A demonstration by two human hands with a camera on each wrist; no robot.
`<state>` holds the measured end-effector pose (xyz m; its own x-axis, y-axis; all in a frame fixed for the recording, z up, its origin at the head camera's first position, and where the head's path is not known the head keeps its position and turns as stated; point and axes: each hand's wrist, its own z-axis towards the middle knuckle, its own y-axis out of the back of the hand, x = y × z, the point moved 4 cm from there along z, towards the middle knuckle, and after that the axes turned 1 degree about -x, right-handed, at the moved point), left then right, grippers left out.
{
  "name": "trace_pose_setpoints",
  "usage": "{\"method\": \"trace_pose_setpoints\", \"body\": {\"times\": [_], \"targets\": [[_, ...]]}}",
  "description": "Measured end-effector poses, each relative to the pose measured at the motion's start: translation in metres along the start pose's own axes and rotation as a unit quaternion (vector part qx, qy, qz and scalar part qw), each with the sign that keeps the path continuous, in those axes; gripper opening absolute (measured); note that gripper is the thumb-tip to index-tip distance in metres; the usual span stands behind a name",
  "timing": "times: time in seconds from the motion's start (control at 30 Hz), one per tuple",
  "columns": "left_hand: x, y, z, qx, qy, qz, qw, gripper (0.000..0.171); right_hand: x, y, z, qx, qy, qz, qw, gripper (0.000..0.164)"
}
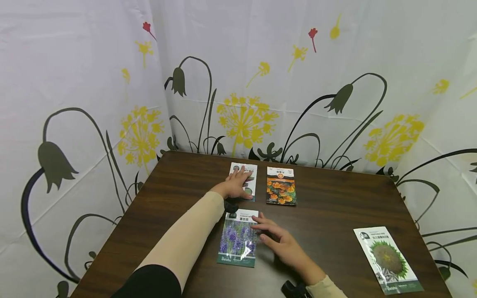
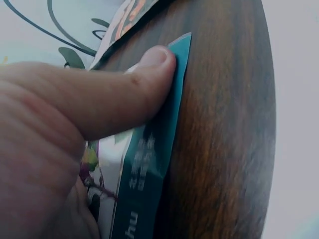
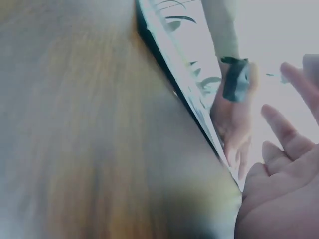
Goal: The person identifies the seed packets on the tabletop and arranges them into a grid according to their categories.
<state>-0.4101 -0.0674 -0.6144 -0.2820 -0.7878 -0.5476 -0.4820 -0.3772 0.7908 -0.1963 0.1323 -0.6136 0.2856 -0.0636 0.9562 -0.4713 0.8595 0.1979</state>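
Note:
My left hand (image 1: 235, 185) rests with spread fingers on a white seed packet (image 1: 252, 169) at the back of the table, covering much of its front. In the left wrist view the thumb (image 2: 124, 94) lies across the corner of its teal bottom strip (image 2: 149, 159). A seed packet with purple lavender flowers (image 1: 236, 240) lies nearer, below the left wrist. At its right edge hovers my right hand (image 1: 281, 244), its fingers loosely extended and nothing gripped. The right wrist view shows that palm (image 3: 284, 199) facing up beside the blurred table.
An orange marigold seed packet (image 1: 281, 188) lies to the right of the white one. Near the table's right edge lies a sunflower seed packet (image 1: 389, 260), slightly turned. Behind the dark wooden table (image 1: 324, 198) hangs a white flower-printed curtain (image 1: 238, 41).

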Motion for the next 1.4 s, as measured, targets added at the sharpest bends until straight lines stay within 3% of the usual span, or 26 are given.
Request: {"method": "trace_pose_setpoints", "body": {"times": [0.07,0.17,0.27,0.47,0.63,0.83,0.97,1.07,1.27,1.33,1.4], "targets": [[-0.002,0.001,0.000,-0.001,-0.001,0.001,1.0000,0.111,-0.001,0.010,-0.007,-0.017,0.015,0.091,0.996,0.038],[-0.007,0.001,-0.002,0.001,0.000,0.004,1.0000,0.111,0.000,0.026,-0.021,-0.036,0.054,0.218,0.974,0.039],[-0.007,-0.002,0.000,0.005,0.003,0.006,1.0000,0.110,0.000,0.044,-0.038,-0.058,0.094,0.272,0.956,0.041],[-0.005,-0.005,0.006,0.005,-0.001,0.004,1.0000,0.111,0.002,0.095,-0.066,-0.136,0.140,0.237,0.952,0.041],[-0.005,0.000,0.005,0.003,0.005,0.012,0.9999,0.111,0.004,0.140,-0.080,-0.206,0.154,0.223,0.940,0.040],[-0.007,0.005,0.001,0.001,-0.004,0.016,0.9999,0.111,0.007,0.180,-0.098,-0.315,0.082,0.160,0.932,0.040],[-0.004,0.003,-0.001,0.002,0.005,0.015,0.9999,0.111,0.006,0.196,-0.111,-0.349,0.044,0.154,0.923,0.041],[-0.003,0.002,-0.004,0.003,0.011,0.009,0.9999,0.111,0.005,0.206,-0.122,-0.396,0.013,0.158,0.905,0.041],[0.000,-0.003,0.002,0.002,0.005,-0.001,1.0000,0.112,0.002,0.220,-0.139,-0.527,-0.094,0.150,0.831,0.034],[0.002,-0.004,0.006,0.000,0.004,-0.001,1.0000,0.113,0.000,0.221,-0.141,-0.545,-0.121,0.147,0.817,0.033],[0.004,-0.005,0.008,0.000,0.006,0.001,1.0000,0.113,0.000,0.222,-0.143,-0.552,-0.145,0.138,0.809,0.031]]}}
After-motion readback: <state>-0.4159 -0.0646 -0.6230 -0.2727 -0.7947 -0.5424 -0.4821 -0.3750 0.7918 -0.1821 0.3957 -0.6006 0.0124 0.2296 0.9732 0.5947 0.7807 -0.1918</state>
